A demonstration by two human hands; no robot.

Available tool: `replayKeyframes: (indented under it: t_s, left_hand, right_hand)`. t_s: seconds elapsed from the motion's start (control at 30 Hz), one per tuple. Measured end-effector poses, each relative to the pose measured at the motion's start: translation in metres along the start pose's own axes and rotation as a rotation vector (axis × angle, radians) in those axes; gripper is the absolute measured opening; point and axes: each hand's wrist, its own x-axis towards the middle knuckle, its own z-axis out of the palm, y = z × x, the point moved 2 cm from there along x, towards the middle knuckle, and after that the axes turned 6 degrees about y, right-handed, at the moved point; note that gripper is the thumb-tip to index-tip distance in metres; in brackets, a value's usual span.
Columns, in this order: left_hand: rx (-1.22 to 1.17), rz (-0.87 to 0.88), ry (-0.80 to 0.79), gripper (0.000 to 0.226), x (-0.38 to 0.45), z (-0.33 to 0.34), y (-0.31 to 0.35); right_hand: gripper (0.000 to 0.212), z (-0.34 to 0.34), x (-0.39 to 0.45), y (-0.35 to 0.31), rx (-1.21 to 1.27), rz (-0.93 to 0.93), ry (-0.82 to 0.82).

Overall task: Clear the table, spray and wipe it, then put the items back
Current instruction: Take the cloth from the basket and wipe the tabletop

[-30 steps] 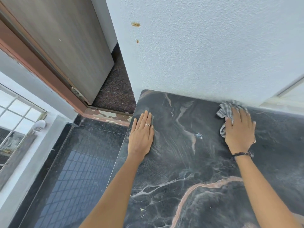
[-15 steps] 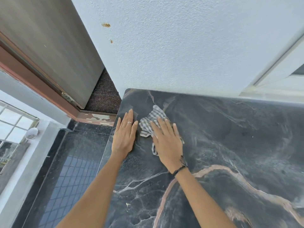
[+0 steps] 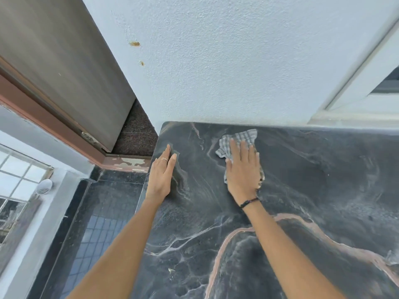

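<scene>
A dark marble table [image 3: 313,190] with pale and pink veins fills the right and lower part of the head view, its far edge against a white wall. A grey checked cloth [image 3: 239,139] lies near the far left corner. My right hand [image 3: 243,171] presses flat on the cloth, fingers spread, covering its near half. My left hand [image 3: 162,173] rests flat on the table's left edge, fingers together, a ring on one finger. It holds nothing.
A textured white wall [image 3: 226,61] rises behind the table. A grey door [image 3: 64,72] and a brown threshold [image 3: 127,162] stand at the left. Dark glossy floor tiles [image 3: 97,223] lie below the table's left edge. A white window frame [image 3: 356,98] sits at the right.
My right hand has slid the cloth from the far right across to beside my left hand, then back rightward toward the far edge. My left hand has stayed on the table's left edge.
</scene>
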Motion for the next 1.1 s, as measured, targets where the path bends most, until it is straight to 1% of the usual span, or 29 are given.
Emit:
replayKeyframes:
  t_s: [0.03,0.07,0.13,0.17,0.23,0.3,0.37,0.43,0.53,0.6,0.67,0.73,0.87,0.93,0.97,1.03,1.07,1.1]
  left_hand:
    - [-0.041,-0.046,-0.021,0.062,0.004,-0.004,0.007]
    - [-0.008,-0.06,-0.026,0.06,0.009,-0.008,0.015]
    - [0.156,0.012,0.012,0.061,0.018,-0.01,0.029]
    - [0.22,0.056,0.035,0.06,0.02,-0.007,0.038]
    - [0.274,0.137,0.027,0.056,0.02,0.011,0.053]
    - [0.286,0.219,-0.026,0.053,0.011,0.041,0.066]
    - [0.319,0.289,-0.068,0.051,-0.001,0.071,0.076]
    - [0.389,0.368,-0.097,0.051,-0.011,0.1,0.082]
    - [0.448,0.402,-0.128,0.063,-0.024,0.132,0.088]
    - [0.483,0.381,-0.112,0.076,-0.033,0.145,0.088]
    - [0.527,0.371,-0.076,0.083,-0.038,0.151,0.087]
    - [0.507,0.35,-0.062,0.079,-0.039,0.152,0.087]
    - [0.446,0.32,-0.067,0.066,-0.039,0.149,0.088]
    - [0.451,0.311,-0.075,0.063,-0.039,0.149,0.086]
    - [0.463,0.308,-0.076,0.062,-0.039,0.15,0.085]
    - [0.5,0.305,-0.074,0.062,-0.038,0.153,0.085]
    - [0.531,0.306,-0.069,0.063,-0.037,0.153,0.085]
    - [0.562,0.306,-0.067,0.065,-0.037,0.154,0.085]
  right_hand:
    - [0.054,0.01,-0.009,-0.031,0.016,-0.076,-0.009]
    - [0.053,0.018,-0.02,-0.06,0.026,-0.15,-0.016]
    - [0.049,0.027,-0.049,-0.1,0.026,-0.281,-0.077]
    - [0.045,0.026,-0.064,-0.108,0.034,-0.334,-0.122]
    - [0.037,0.019,-0.087,-0.099,0.095,-0.436,-0.17]
    - [0.034,0.007,-0.096,-0.061,0.089,-0.475,-0.174]
    - [0.042,-0.008,-0.092,-0.001,-0.003,-0.397,-0.15]
    - [0.047,-0.029,-0.079,0.071,-0.084,-0.243,-0.087]
    - [0.052,-0.065,-0.06,0.162,-0.111,0.02,-0.042]
    - [0.055,-0.077,-0.053,0.186,-0.11,0.136,-0.001]
    - [0.055,-0.078,-0.053,0.179,-0.121,0.194,0.019]
    - [0.053,-0.071,-0.055,0.156,-0.127,0.157,0.025]
    - [0.049,-0.045,-0.046,0.091,-0.113,-0.07,-0.057]
    - [0.047,-0.035,-0.029,0.072,-0.066,-0.15,-0.096]
    - [0.044,-0.033,-0.018,0.073,-0.045,-0.186,-0.115]
    - [0.041,-0.033,0.004,0.093,-0.027,-0.243,-0.135]
    - [0.042,-0.037,0.013,0.11,-0.028,-0.24,-0.13]
    - [0.043,-0.045,0.023,0.132,-0.036,-0.199,-0.133]
